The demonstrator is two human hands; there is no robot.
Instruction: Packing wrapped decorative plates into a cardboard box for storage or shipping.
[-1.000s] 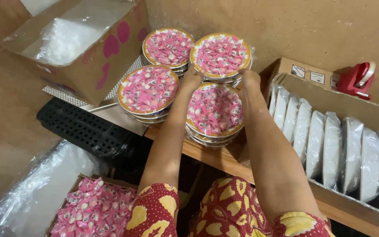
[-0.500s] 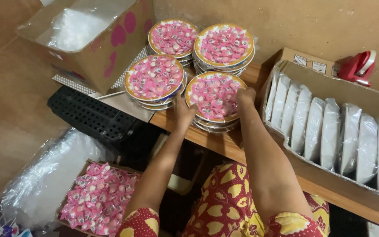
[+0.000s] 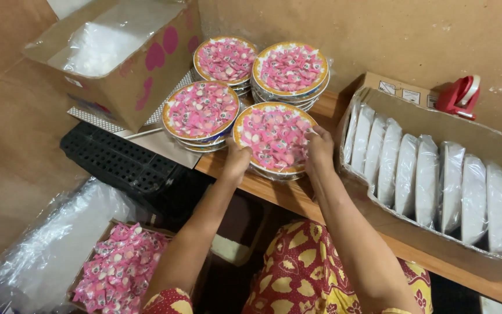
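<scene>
Both hands (image 3: pixel 236 160) (image 3: pixel 319 148) slid nearer, gripping the candy plate (image 3: pixel 273 138), fingers hidden beneath.

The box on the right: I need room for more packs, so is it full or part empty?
Nearly full: the box holds a row of wrapped white packs standing on edge.

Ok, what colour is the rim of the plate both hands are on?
The plate has an orange-gold rim; the head view shows it.

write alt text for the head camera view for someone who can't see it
Seen from above, a person's left hand and right hand grip opposite edges of the nearest stack of plates, heaped with pink wrapped sweets, on a wooden shelf. Three similar stacks sit behind it; a cardboard box of bagged white plates stands to the right.
</scene>
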